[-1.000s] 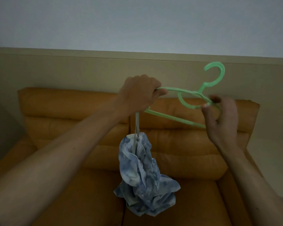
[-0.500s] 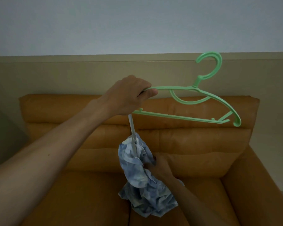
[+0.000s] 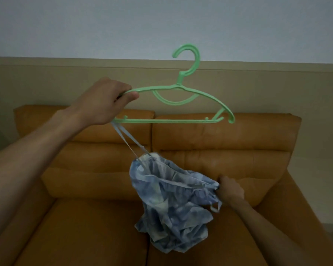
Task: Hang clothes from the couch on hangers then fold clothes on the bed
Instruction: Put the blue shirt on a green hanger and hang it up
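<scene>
The hanger (image 3: 181, 104) sticks out rightward from the raised left hand (image 3: 106, 104), which grips its end. Below, the right hand (image 3: 230, 191) pinches the hanging garment (image 3: 171, 204).

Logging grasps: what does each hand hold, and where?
Left hand grips the green hanger at one shoulder end; right hand grips the blue garment at its right edge.

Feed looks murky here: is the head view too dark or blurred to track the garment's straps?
Head view: dim, flat light, no glare; green hanger and straps read crisp against the couch; blue garment folds look soft, muddy; wide-angle stretches the left forearm near the edge.
</scene>
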A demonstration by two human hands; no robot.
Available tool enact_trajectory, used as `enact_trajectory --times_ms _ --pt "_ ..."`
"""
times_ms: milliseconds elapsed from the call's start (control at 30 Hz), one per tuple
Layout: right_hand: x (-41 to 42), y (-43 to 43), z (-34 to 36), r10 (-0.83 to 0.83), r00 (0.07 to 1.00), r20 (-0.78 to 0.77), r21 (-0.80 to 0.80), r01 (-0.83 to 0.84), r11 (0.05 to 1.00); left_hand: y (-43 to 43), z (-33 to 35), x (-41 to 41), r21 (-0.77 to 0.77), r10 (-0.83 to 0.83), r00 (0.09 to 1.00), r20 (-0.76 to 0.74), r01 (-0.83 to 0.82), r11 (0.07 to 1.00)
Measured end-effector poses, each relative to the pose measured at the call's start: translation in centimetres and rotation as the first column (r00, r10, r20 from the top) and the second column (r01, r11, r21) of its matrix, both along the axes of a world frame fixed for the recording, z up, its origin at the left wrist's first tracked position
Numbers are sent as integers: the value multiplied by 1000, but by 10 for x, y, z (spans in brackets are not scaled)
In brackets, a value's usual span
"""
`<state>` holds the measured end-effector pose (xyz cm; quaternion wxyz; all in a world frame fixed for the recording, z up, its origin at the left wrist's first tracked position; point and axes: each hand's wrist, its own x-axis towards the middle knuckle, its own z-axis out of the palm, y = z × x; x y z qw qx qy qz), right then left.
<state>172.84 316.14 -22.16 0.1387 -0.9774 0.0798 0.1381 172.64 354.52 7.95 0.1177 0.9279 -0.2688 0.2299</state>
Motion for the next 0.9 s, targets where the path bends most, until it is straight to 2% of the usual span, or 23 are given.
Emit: enact_trajectory --times_ms 67,133,233,300,333,367,400,467,500,567,633,667,700,767,800,833,867,900 --pt "6 -12 30 17 999 -47 16 -16 1000 11 -3 3 -22 20 1000 11 -20 1000" --pt "8 -17 64 30 994 -101 230 -6 973 19 -6 6 -36 34 999 22 -33 999" --pt "2 -15 109 36 991 -127 605 48 795 23 -8 10 -36 41 999 31 -40 999" --pt "-2 -12 124 14 994 -112 749 75 659 22 -7 12 -34 47 998 33 -46 998" --pt "-2 -11 127 -17 995 -96 780 85 620 22 -6 13 -39 50 998 34 -49 998" --pt "-1 -10 127 -57 996 -73 779 93 620 21 -5 13 -45 56 998 35 -55 998" --pt "1 -10 124 -99 995 -30 729 90 679 22 -4 13 -51 63 997 39 -61 997" --pt "6 -17 119 -115 991 68 490 67 869 22 -1 14 -65 75 996 51 -71 995" --pt "8 -23 117 -88 993 75 370 54 927 23 0 14 -74 76 996 56 -72 995" --pt "9 -33 119 -21 999 -29 288 28 957 25 2 14 -91 77 995 65 -71 993" --pt "3 -42 132 38 991 -126 394 15 919 28 3 13 -98 76 995 68 -69 993" --pt "0 -46 141 48 986 -161 536 46 843 29 2 13 -102 67 995 68 -60 993" --pt "-2 -48 149 54 980 -189 696 95 712 31 1 11 -109 51 996 66 -44 993" --pt "-6 -45 165 75 975 -208 934 175 311 32 -4 10 -127 9 999 53 -2 992" --pt "-7 -41 172 63 980 -188 978 181 105 33 -7 9 -138 -11 999 43 17 990" --pt "-8 -37 177 22 988 -155 986 156 -54 34 -9 10 -151 -30 999 35 35 988" --pt "-8 -32 180 -29 993 -115 982 109 -157 37 -13 11 -166 -39 999 22 42 985" --pt "-9 -26 184 -70 995 -67 978 52 -202 39 -15 12 -179 -44 999 7 45 983"
